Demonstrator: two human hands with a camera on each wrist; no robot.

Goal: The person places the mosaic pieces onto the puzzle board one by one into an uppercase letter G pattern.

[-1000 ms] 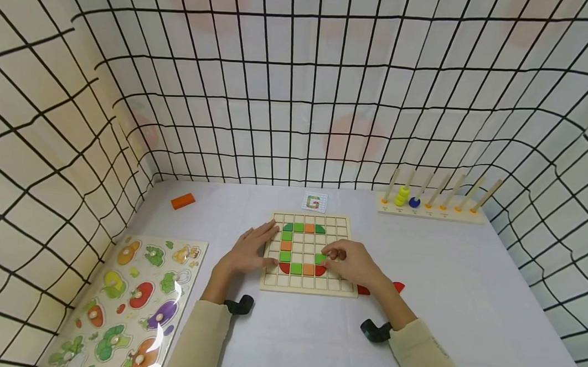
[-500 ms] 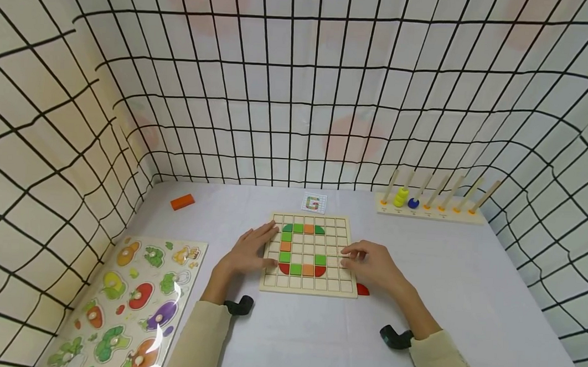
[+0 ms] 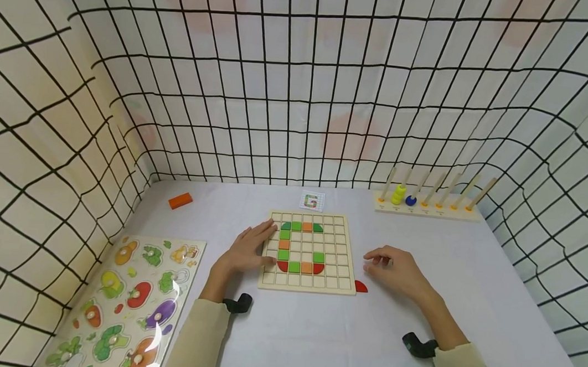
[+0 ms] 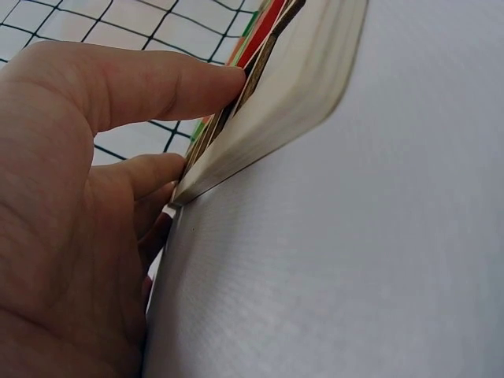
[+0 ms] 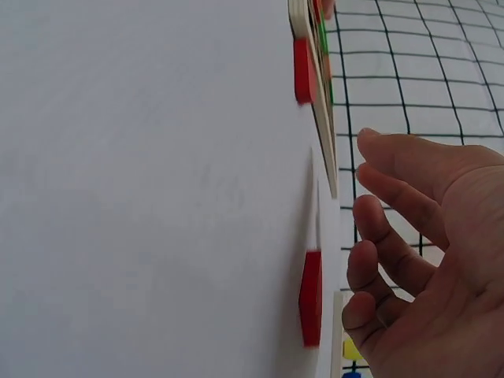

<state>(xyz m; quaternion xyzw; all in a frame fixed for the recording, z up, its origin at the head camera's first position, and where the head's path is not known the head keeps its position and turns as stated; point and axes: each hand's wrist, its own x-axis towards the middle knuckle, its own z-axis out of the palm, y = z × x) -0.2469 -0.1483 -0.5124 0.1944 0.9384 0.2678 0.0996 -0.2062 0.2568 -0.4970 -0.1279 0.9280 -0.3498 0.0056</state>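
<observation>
A pale wooden grid board (image 3: 298, 283) lies in the middle of the table, with green, orange and red pieces set along a C-like outline. My left hand (image 3: 248, 247) rests at its left edge, fingers extended and thumb tip on the corner area, as the left wrist view also shows. To the right of the board my right hand (image 3: 394, 272) hovers with loosely bent fingers and nothing between them. One red rounded piece (image 3: 361, 287) lies against the board's lower right corner. Another red piece (image 5: 312, 299) shows in the right wrist view; the right hand hides it from the head view.
Behind the board lies a small card (image 3: 312, 201) with a coloured G pattern. A peg stand (image 3: 427, 211) with yellow and blue beads is at the back right. An orange block (image 3: 180, 201) and a vegetable puzzle board (image 3: 134, 275) lie left. Black netting (image 3: 288, 100) encloses the table.
My right hand has left the green square near the board's lower right and moved right, off the board, toward the red pieces. My left hand has stayed at the left edge.
</observation>
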